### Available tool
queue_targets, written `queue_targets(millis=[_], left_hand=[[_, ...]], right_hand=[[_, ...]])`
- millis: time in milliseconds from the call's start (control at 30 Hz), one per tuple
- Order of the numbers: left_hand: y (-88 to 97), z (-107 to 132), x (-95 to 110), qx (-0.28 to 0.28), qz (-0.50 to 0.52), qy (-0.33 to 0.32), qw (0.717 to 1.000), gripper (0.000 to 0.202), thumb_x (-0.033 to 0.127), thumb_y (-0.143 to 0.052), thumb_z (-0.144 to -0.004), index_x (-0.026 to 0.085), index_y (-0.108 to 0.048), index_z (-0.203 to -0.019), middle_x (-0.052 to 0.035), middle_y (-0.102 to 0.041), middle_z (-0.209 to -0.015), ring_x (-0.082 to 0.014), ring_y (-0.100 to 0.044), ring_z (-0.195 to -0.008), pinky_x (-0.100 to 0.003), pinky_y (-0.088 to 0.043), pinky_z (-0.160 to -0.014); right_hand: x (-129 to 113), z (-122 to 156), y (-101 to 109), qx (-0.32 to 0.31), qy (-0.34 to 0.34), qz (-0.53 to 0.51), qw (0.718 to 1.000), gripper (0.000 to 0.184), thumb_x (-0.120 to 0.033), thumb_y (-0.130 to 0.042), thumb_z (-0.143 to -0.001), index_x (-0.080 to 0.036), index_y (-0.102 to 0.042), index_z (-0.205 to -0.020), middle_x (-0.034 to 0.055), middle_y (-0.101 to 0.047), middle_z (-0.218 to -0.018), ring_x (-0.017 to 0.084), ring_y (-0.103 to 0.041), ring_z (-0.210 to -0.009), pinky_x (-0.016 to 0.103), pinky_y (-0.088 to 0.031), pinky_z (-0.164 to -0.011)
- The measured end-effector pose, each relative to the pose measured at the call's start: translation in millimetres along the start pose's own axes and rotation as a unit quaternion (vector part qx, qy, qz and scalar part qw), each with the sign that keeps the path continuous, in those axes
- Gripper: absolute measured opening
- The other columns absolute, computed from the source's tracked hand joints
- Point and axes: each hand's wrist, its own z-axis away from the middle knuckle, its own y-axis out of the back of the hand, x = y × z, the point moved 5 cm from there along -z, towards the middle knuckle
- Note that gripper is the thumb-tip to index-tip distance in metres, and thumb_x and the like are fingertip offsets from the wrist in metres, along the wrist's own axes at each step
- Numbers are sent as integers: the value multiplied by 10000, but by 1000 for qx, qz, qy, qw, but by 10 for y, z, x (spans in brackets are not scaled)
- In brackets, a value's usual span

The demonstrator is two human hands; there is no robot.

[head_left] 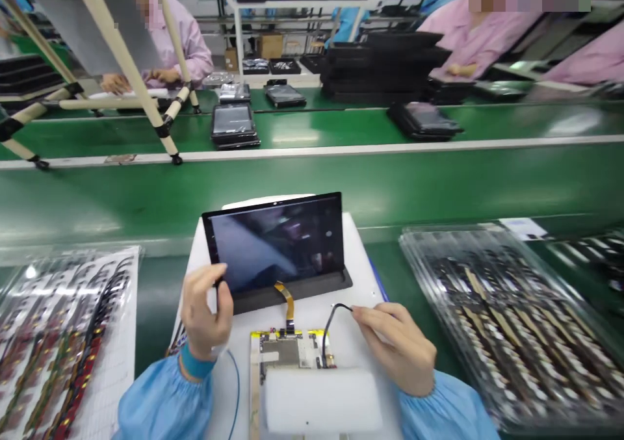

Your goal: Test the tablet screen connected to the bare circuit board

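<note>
My left hand (207,310) is raised on the left, fingers curled, thumb and forefinger bowed toward the right with a gap showing between their tips. A blue wrist strap (196,362) circles that wrist, just past the gathered end of the light-blue left sleeve (166,401). My right hand (397,346) points leftward and slightly far, its back turned up, thumb and forefinger pinched at the tips. The right sleeve (443,411) slants in from the near right
</note>
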Motion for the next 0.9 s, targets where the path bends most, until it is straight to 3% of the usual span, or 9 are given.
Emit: queue_targets(millis=[67, 167, 233, 333, 533, 900], left_hand=[[-126, -36, 304, -94, 24, -56, 994, 330, 85, -495, -795, 276, -560, -1057, -26, -584, -898, -181, -577, -817, -301, -484, -736], [-374, 10, 699, -249, 52, -130, 958, 296, 84, -424, -816, 243, -554, -1030, -45, -606, -853, -166, -593, -741, -274, -497, -656], [-543, 82, 843, -325, 40, -158, 932, 296, 94, -403, -819, 225, -555, -1036, -63, -612, -873, -178, -599, -740, -294, -508, -653], [-799, 210, 878, -406, -1, -159, 900, 292, 112, -429, -815, 200, -566, -1057, -89, -609, -941, -208, -597, -809, -345, -520, -696], [-1099, 381, 789, -429, -11, -122, 895, 119, 124, -500, -816, 189, -599, -820, -95, -598, -983, -232, -577, -884, -390, -509, -741], [-1132, 395, 695, -458, 39, -33, 887, 134, 96, -499, -800, 193, -587, -776, -68, -592, -972, -210, -588, -893, -386, -505, -778]], right_hand=[[-13, -43, 7, 1, -7, -12, 1000, 283, -22, -566, -804, -227, -613, -992, -4, -651, -852, 138, -550, -697, 290, -501, -616], [-74, -134, 27, 14, -10, -30, 999, 240, -22, -541, -817, -217, -603, -942, -1, -649, -829, 130, -545, -687, 276, -505, -597], [-115, -181, 46, 25, -9, -43, 999, 241, -18, -529, -820, -217, -599, -936, -1, -648, -813, 128, -542, -683, 267, -504, -584], [-145, -207, 77, 39, -8, -62, 997, 245, -13, -517, -819, -216, -597, -930, 0, -647, -798, 128, -541, -676, 263, -505, -573], [-162, -208, 88, 52, -1, -75, 996, 194, -31, -504, -833, -199, -584, -883, -1, -639, -779, 115, -543, -648, 251, -499, -569], [-192, -251, 152, 87, 10, 22, 996, 119, -115, -540, -859, -198, -624, -871, 46, -577, -823, 150, -548, -768, 282, -493, -650]])
